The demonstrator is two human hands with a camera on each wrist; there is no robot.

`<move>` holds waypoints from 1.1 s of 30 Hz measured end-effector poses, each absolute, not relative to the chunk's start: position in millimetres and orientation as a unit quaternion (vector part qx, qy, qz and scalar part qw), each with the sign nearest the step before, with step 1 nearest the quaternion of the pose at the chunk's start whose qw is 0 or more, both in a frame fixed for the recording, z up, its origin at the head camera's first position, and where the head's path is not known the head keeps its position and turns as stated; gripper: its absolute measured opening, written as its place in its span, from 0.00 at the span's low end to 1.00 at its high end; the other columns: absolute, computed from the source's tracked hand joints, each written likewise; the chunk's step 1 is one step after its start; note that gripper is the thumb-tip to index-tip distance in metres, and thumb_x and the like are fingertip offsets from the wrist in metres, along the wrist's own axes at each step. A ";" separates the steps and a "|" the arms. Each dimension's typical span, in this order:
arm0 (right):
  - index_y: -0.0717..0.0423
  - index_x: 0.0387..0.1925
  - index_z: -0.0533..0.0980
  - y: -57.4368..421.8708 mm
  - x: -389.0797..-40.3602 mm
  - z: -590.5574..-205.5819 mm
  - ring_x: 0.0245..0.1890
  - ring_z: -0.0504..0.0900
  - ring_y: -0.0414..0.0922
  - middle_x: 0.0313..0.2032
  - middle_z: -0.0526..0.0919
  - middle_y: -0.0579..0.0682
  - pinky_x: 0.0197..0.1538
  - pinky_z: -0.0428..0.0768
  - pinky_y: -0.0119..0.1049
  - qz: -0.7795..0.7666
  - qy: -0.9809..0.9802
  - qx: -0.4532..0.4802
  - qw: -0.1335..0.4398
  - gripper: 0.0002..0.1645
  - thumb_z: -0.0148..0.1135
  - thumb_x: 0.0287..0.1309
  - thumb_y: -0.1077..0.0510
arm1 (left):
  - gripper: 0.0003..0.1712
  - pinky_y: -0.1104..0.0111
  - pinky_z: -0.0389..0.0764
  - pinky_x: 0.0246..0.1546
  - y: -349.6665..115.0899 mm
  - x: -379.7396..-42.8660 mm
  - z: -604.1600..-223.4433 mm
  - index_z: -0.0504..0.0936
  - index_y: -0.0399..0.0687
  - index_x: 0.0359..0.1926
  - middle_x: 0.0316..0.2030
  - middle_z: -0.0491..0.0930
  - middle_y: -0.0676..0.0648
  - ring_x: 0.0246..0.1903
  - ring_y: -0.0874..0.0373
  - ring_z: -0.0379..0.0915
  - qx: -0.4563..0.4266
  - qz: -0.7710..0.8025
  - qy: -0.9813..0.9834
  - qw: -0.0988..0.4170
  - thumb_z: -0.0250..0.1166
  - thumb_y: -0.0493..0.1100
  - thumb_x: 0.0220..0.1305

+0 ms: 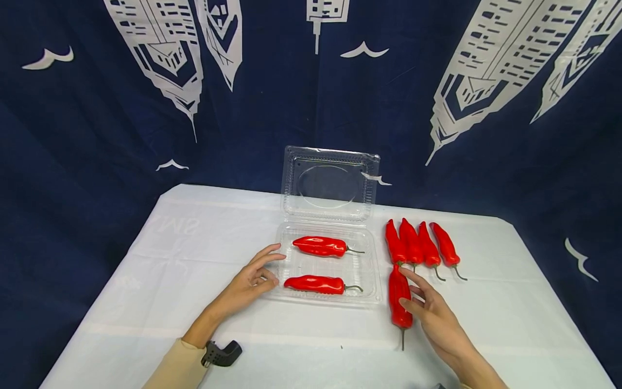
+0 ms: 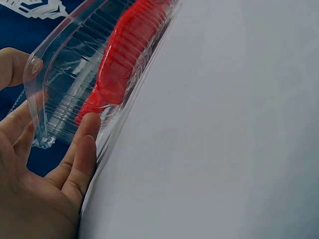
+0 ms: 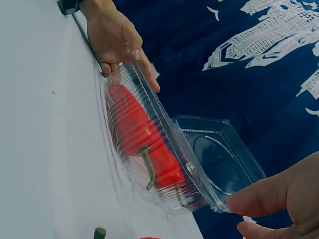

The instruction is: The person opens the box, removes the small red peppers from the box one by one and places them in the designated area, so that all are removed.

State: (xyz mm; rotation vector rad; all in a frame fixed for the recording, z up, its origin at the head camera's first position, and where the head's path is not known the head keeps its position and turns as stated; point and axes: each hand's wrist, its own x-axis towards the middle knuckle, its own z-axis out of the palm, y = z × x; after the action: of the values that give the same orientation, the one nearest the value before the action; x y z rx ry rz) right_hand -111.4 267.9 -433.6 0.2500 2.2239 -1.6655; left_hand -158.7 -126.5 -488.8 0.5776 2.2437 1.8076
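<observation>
A clear plastic container lies with its lid raised at the back. Inside are two red peppers: one toward the back, one toward the front. My left hand holds its left edge, one finger over the rim and other fingertips against the outside wall. To the right of the container, a single red pepper lies with its stem toward me. Over this pepper is my right hand, thumb and forefinger spread; in the right wrist view they look above it, not closed round it.
Several more red peppers lie side by side behind the right hand, stems mostly toward me. The white table ends at a dark blue patterned cloth behind the lid. A black band is on the left wrist.
</observation>
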 end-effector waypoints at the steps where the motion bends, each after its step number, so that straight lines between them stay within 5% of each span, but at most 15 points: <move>1: 0.44 0.79 0.48 267.2 -111.0 -433.3 0.74 0.41 0.61 0.77 0.41 0.58 0.72 0.60 0.61 -0.588 0.785 0.086 0.175 0.45 0.55 0.68 0.63 | 0.30 0.72 0.81 0.44 -126.6 -158.6 -488.5 0.70 0.48 0.70 0.77 0.51 0.56 0.44 0.48 0.80 0.196 0.612 0.760 0.101 0.63 0.38 0.69; 13: 0.43 0.78 0.50 259.4 -106.6 -423.1 0.75 0.40 0.59 0.77 0.41 0.55 0.73 0.58 0.64 -0.600 0.775 0.089 0.176 0.44 0.56 0.67 0.64 | 0.30 0.72 0.81 0.44 -126.6 -157.6 -487.6 0.70 0.49 0.70 0.77 0.52 0.58 0.44 0.49 0.80 0.192 0.610 0.762 0.101 0.63 0.38 0.69; 19: 0.44 0.77 0.53 252.2 -105.8 -419.5 0.73 0.45 0.56 0.75 0.47 0.55 0.69 0.68 0.51 -0.594 0.781 0.084 0.172 0.42 0.56 0.68 0.64 | 0.30 0.73 0.81 0.44 -126.4 -158.2 -487.9 0.70 0.49 0.70 0.77 0.51 0.57 0.44 0.50 0.80 0.194 0.609 0.763 0.100 0.63 0.38 0.69; 23: 0.47 0.76 0.56 248.2 -106.1 -417.5 0.73 0.49 0.56 0.75 0.50 0.56 0.62 0.73 0.33 -0.599 0.780 0.060 0.172 0.38 0.55 0.69 0.64 | 0.30 0.73 0.81 0.44 -126.4 -158.3 -488.0 0.70 0.48 0.70 0.77 0.51 0.56 0.44 0.49 0.81 0.194 0.608 0.763 0.102 0.63 0.37 0.69; 26: 0.48 0.75 0.59 244.3 -107.1 -416.6 0.72 0.53 0.56 0.74 0.52 0.56 0.61 0.75 0.32 -0.599 0.780 0.045 0.174 0.36 0.55 0.69 0.64 | 0.30 0.73 0.81 0.44 -126.4 -158.3 -488.1 0.70 0.48 0.70 0.77 0.51 0.55 0.44 0.49 0.81 0.194 0.608 0.763 0.101 0.63 0.36 0.69; 30: 0.48 0.73 0.62 238.2 -109.7 -414.9 0.70 0.57 0.56 0.73 0.57 0.56 0.64 0.75 0.43 -0.593 0.786 0.037 0.173 0.35 0.57 0.68 0.63 | 0.30 0.73 0.81 0.44 -126.6 -158.3 -488.0 0.70 0.48 0.70 0.78 0.51 0.55 0.44 0.50 0.80 0.196 0.609 0.762 0.100 0.63 0.36 0.69; 33: 0.50 0.73 0.63 234.4 -111.5 -413.6 0.71 0.57 0.56 0.72 0.58 0.55 0.62 0.75 0.38 -0.590 0.789 0.021 0.170 0.33 0.57 0.68 0.62 | 0.30 0.73 0.81 0.45 -126.9 -158.3 -487.9 0.70 0.49 0.70 0.78 0.51 0.55 0.44 0.50 0.80 0.197 0.608 0.762 0.100 0.63 0.37 0.69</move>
State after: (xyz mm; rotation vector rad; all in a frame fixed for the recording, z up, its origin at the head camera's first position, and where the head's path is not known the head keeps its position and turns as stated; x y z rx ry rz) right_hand -111.5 234.4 -413.6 0.0583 2.2424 -1.6767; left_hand -158.3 -126.9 -487.9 0.5816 2.2545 1.7987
